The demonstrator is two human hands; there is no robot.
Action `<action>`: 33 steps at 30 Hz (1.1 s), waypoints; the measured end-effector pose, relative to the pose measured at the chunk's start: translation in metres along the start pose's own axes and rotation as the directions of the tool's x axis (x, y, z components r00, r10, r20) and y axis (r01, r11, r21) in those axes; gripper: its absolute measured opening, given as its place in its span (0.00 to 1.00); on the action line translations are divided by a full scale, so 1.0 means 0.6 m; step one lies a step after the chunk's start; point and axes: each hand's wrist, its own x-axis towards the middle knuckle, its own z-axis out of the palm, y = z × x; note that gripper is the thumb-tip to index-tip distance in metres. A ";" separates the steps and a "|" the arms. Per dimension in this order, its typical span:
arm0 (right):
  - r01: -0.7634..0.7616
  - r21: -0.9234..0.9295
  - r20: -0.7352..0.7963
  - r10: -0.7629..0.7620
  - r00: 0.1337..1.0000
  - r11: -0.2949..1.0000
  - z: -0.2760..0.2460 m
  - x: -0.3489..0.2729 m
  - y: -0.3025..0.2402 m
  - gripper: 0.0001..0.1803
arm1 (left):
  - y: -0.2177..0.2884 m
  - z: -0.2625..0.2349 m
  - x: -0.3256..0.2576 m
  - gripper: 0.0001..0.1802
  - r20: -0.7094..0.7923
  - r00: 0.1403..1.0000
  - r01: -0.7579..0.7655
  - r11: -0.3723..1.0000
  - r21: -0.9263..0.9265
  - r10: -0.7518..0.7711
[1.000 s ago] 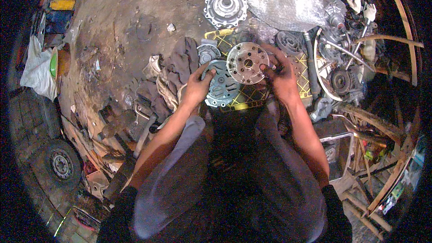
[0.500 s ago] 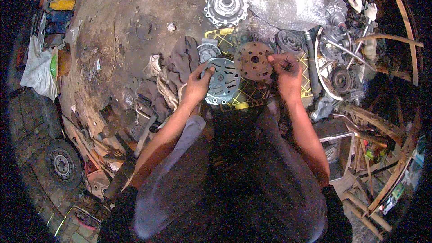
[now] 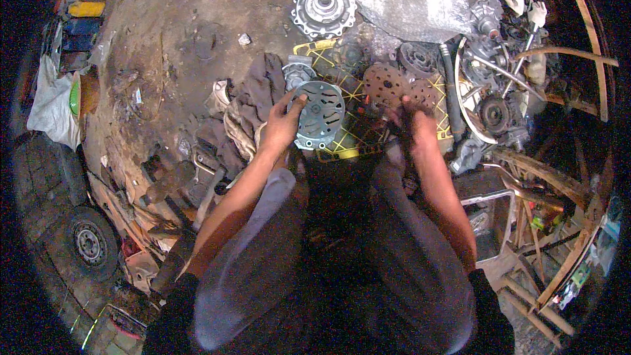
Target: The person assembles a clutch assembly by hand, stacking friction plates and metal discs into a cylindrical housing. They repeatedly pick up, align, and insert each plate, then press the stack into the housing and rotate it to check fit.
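Over the yellow crate (image 3: 342,152), my left hand (image 3: 284,125) grips the grey housing (image 3: 318,115); my right hand (image 3: 414,123) pinches the lifted-off rusty disc (image 3: 393,85); refitting remains.

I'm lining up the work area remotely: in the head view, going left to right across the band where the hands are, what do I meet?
Dark rags → left hand → grey round metal housing → rusty perforated disc → right hand → black hose → pile of grey engine parts.
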 end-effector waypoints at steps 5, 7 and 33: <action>-0.198 0.204 0.308 0.129 0.943 0.959 -0.005 -0.025 0.037 0.23 | -0.044 0.002 0.025 0.31 0.017 0.993 -0.119 0.991 -0.060 0.120; -0.267 0.207 0.316 0.194 0.929 0.941 -0.007 0.004 0.054 0.25 | -0.042 0.005 0.025 0.31 0.023 0.993 -0.110 0.991 -0.078 0.112; -0.177 0.200 0.319 0.107 0.942 0.964 0.006 -0.064 0.024 0.22 | -0.001 -0.003 0.002 0.34 -0.038 0.996 0.079 0.992 -0.099 -0.083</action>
